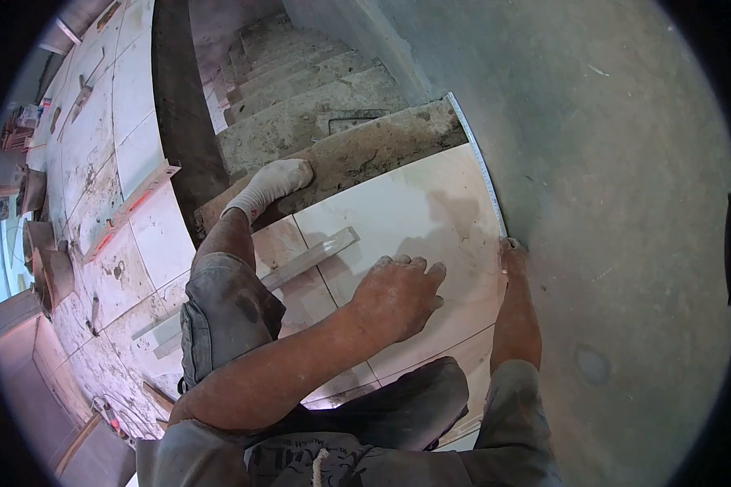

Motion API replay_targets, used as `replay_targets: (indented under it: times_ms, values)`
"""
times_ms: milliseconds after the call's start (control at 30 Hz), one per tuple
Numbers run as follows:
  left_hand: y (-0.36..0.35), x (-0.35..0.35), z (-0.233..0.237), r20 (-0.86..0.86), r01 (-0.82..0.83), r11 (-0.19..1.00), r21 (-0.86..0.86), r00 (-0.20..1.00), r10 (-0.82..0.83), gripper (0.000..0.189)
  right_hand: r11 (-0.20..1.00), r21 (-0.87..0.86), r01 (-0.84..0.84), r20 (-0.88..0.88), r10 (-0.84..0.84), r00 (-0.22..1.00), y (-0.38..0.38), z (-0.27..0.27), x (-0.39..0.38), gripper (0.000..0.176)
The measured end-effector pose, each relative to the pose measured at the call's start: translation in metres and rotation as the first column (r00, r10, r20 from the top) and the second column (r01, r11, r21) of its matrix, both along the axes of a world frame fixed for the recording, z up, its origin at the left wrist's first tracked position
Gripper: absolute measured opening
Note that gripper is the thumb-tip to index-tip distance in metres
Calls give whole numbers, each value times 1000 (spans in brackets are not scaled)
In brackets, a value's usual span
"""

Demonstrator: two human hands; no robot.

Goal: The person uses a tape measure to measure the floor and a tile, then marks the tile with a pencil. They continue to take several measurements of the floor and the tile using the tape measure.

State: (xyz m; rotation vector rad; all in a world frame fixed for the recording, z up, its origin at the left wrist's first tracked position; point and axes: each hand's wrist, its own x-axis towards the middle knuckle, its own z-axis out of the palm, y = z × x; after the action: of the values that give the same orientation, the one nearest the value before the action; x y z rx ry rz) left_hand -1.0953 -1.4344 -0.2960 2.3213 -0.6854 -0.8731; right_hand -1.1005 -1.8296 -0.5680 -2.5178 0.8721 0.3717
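Left hand (398,296) lies open on the tile (414,211); right hand's (512,258) grip is unclear, so the tape (477,158) beside the tile may slip.

Concrete stairs (300,89) ahead; tiled floor (130,89) left.

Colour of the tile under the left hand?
Off-white tile, dusty smudges, under the left hand; head view shows it best.

Two hands (394,296) (512,258), one tape measure (479,158)
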Motion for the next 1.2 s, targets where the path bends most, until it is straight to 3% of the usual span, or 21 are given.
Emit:
replay_targets:
  times_ms: [167, 267, 467, 567, 633, 833, 933, 967, 1033, 1133, 1200]
  values:
    - [0, 0, -2, 11, 5, 1000, -2, 1000, -5, 42, 998, 49, 48, 0, -48, 999, -10, -15, -2, 36]
    - [-1, -1, -4, 8, -12, 1000, 2, 1000, 12, 42, 999, -42, -29, 51, 31, 998, -12, -16, -4, 36]
    - [-1, 0, -2, -8, 9, 1000, 3, 1000, -9, 42, 996, 89, 22, 21, -24, 999, 2, 3, -1, 38]
    - [0, -1, -3, -3, 15, 1000, 7, 1000, -15, 42, 997, -43, -66, 74, 69, 995, 4, 7, 0, 38]
    - [-1, 0, -2, -14, 18, 1000, 15, 1000, -17, 42, 990, 123, 66, -40, -61, 997, 9, 17, 3, 40]
    - [2, 0, -1, 5, 21, 1000, 4, 1000, -21, 42, 1000, -11, -3, -85, 2, 996, -1, 4, 3, 40]
    - [1, 0, -2, 5, 25, 1000, 11, 1000, -25, 43, 992, 102, 74, -90, -65, 994, 10, 22, 4, 42]
    - [0, 0, -2, 7, 26, 1000, 16, 1000, -26, 43, 992, 102, 75, -90, -66, 994, 8, 17, 3, 42]
    - [0, 0, -3, -1, 31, 999, 26, 1000, -31, 43, 991, -96, -97, 31, 100, 994, -3, 0, -2, 38]
    - [-1, 1, 0, -23, 35, 998, 45, 999, -34, 44, 999, 36, 33, -4, -33, 999, -21, -28, -4, 36]
    - [-1, 2, 1, -35, 35, 998, 52, 999, -33, 44, 1000, 22, 6, 35, -6, 999, -23, -30, -5, 35]
